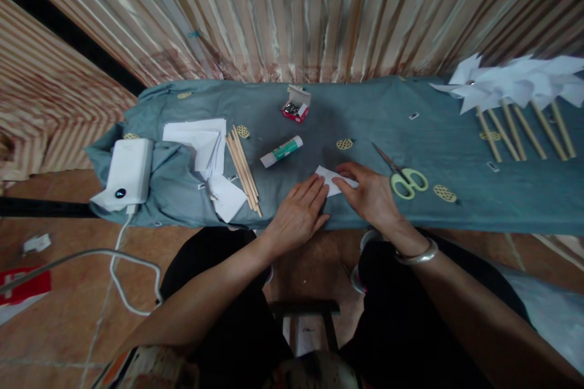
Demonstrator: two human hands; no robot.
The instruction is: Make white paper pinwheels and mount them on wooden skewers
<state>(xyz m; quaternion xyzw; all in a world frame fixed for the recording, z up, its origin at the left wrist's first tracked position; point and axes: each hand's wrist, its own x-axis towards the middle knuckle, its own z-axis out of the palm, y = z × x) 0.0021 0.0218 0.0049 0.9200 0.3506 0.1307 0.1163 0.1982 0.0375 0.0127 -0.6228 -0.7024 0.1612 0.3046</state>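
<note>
While both hands were at the near edge of the tabletop (319,134), spread with blue-green cloth printed with yellow pineapples, the following items lay there.

One small piece of folded white paper (329,182), close to the near edge, between the hands.
One left hand (297,208), fingers together and fairly flat, fingertips on the paper's left part, thumb apart.
One right hand (370,196), thumb and forefinger narrowed on the paper's right end; a silver metal bangle (417,255) at the wrist.
One pair of scissors with pale green handles (398,170), just beside the right hand, blades pointing toward the far edge.
One white-and-green cylindrical glue stick (283,151), lying slantwise beyond the left hand.
One small red-and-white cardboard box (303,115), lid raised, metal bits inside, near the far edge.
One bundle of slim pale wooden sticks (243,171), left of the glue stick.
Several loose white paper sheets (214,161), beside the sticks.
One white rectangular power bank (131,167), at the left end, white cable (119,238) hanging over the near edge.
Several white paper pinwheels on wooden sticks (511,85), overlapping, toward the right, heads at the far edge.
</note>
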